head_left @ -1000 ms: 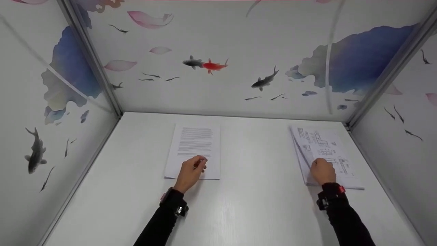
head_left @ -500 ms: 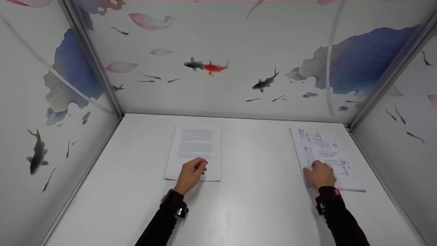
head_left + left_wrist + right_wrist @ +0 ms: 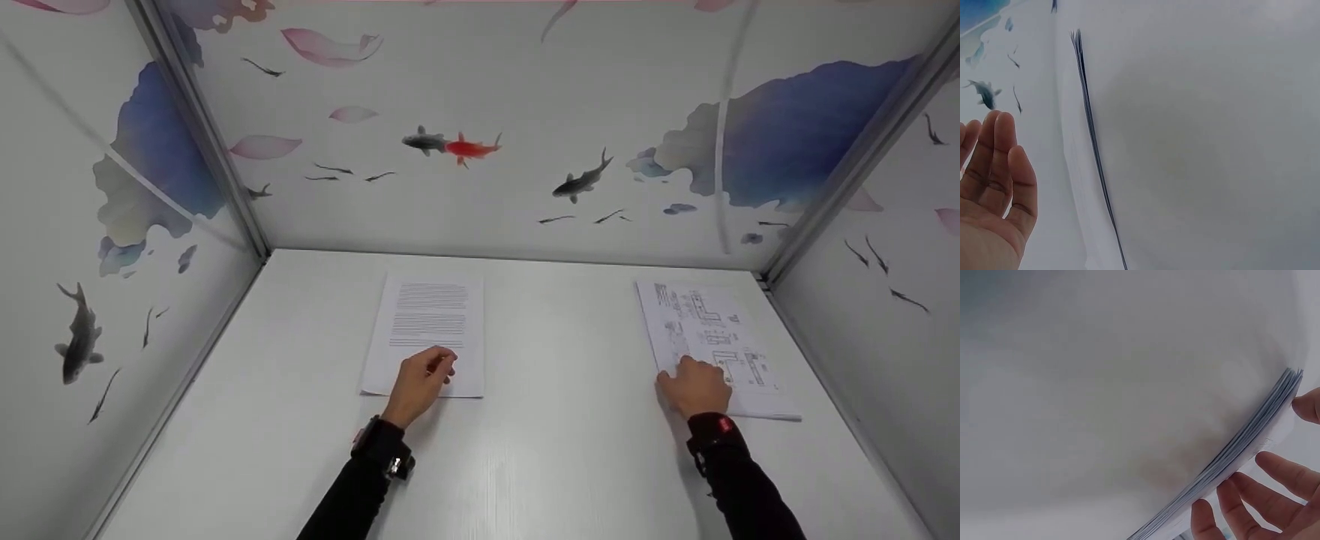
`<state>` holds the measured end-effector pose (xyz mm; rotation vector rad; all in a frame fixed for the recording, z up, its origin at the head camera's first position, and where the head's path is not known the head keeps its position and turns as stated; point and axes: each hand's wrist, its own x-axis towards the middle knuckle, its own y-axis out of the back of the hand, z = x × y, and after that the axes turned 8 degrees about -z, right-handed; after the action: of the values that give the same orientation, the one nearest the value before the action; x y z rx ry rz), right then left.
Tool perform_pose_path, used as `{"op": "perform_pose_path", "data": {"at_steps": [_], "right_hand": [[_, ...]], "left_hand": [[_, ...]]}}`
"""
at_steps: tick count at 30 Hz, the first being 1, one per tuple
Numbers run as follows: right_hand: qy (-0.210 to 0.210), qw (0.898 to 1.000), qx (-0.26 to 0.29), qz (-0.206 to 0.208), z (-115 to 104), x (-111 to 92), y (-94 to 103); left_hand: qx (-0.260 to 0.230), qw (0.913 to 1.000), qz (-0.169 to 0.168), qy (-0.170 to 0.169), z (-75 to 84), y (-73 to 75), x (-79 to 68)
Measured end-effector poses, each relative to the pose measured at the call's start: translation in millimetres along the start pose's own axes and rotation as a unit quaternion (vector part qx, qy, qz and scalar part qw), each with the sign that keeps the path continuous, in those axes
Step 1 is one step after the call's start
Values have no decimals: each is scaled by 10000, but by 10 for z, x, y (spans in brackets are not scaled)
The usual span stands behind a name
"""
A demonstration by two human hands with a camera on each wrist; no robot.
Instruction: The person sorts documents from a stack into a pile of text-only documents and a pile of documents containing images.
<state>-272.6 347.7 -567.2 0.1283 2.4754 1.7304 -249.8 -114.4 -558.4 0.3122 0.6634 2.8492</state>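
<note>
On the left of the white table lies a stack of printed paper (image 3: 431, 300), lines of text on its top sheet. My left hand (image 3: 418, 382) hangs over the near part of this stack, its fingers loosely bent and nothing between them. To the right lies a second stack of paper (image 3: 720, 315) printed with line drawings. My right hand (image 3: 697, 386) is at that stack's near left corner. In the right wrist view, its fairly straight fingers (image 3: 1261, 495) touch the sheets and the thumb (image 3: 1307, 405) meets the corner of the layered edge.
The white table (image 3: 555, 420) extends between and in front of the two stacks. White panels with painted fish and petals, such as the back wall (image 3: 480, 202), enclose it on the back and both sides. Metal posts (image 3: 202, 127) stand at the corners.
The lifted left edge of the right stack's sheets has come down flat. My right hand has shifted slightly left and nearer, its thumb spreading to the stack's left edge. The left hand stays put.
</note>
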Motion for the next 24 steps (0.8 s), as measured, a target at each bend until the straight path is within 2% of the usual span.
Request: {"op": "perform_pose_path", "data": {"at_steps": [8, 12, 20, 24], "right_hand": [[122, 9998, -30, 131, -74, 10, -16], [167, 9996, -78, 199, -66, 27, 4], [497, 9972, -505, 243, -39, 58, -24], [526, 9971, -515, 200, -55, 48, -20]], "left_hand": [[-55, 9999, 3, 85, -16, -4, -6], [-22, 10000, -15, -9, -18, 3, -4], [-60, 10000, -19, 50, -11, 12, -26], [-30, 10000, -33, -5, -13, 5, -27]]}}
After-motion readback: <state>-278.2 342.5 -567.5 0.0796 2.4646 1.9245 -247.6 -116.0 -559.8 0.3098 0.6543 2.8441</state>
